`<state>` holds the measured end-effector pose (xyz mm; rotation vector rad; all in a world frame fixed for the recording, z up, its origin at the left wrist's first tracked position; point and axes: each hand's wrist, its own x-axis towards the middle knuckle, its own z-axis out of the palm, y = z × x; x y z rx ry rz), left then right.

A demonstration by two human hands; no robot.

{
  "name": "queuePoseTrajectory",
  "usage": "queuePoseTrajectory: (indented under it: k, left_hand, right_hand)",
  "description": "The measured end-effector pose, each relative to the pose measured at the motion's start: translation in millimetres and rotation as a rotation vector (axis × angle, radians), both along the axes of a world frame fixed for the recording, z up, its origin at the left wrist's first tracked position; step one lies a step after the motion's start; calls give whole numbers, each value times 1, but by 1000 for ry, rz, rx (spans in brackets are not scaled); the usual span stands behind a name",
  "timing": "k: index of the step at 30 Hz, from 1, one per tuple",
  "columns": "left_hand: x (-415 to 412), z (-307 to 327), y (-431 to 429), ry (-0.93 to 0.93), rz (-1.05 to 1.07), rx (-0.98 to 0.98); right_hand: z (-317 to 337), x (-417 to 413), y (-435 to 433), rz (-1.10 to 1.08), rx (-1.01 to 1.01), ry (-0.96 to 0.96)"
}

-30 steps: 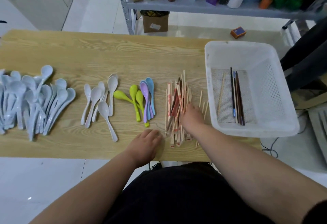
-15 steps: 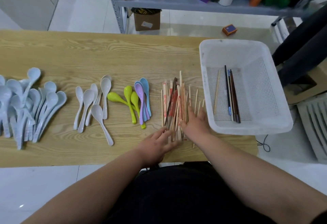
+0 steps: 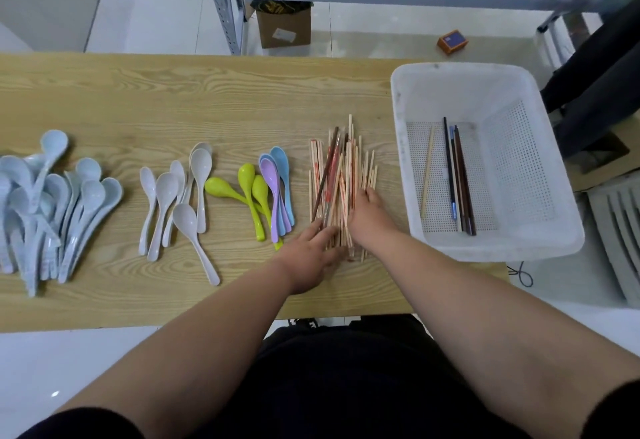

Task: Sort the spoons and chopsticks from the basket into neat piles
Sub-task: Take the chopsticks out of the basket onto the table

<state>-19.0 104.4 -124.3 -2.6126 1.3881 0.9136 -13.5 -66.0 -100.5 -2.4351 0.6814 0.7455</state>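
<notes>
Spoons (image 3: 188, 196) sorted; your flat left hand (image 3: 311, 253) and right hand (image 3: 367, 218) squeeze the chopstick pile (image 3: 341, 175); few chopsticks (image 3: 459, 178) left in basket (image 3: 491, 250).

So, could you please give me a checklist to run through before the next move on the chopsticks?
1. Hands placed: left hand and right hand flank the chopstick pile: ok.
2. Pile neat: far ends splay and a brown chopstick lies slanted across it: not ok.
3. Basket emptied: dark chopsticks and a pale stick lie inside: not ok.
4. Pastel spoons apart from the pile: ok.
5. Near ends of the pile level: hidden by the hands, cannot tell.
</notes>
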Motion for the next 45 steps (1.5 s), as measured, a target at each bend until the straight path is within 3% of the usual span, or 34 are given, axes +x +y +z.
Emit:
queuePoseTrajectory:
  k: [6,11,13,19,25,29,35,45]
  left_hand:
    - [-1,4,3,10,31,-39]
    - [-3,14,8,12,131,-209]
    - [-3,17,6,-16,182,-308]
    - [1,41,-41,-68,390,-485]
    - [0,69,-124,-145,450,-703]
    - [-1,65,-161,-203,346,-657]
    - [-4,52,-184,-293,291,-464]
    - [-7,49,-188,-311,303,-470]
  right_hand:
    - [18,-7,-4,114,-11,-7]
    - [64,-28,-16,473,-34,-276]
    - [80,-36,-31,506,-12,-368]
    - [91,-50,-110,121,126,-468]
    - [48,-48,-195,-151,23,-206]
    - [28,-36,-219,-259,51,-153]
    - [8,-4,-221,-240,-53,-167]
    - [-8,12,-199,-48,-46,-200]
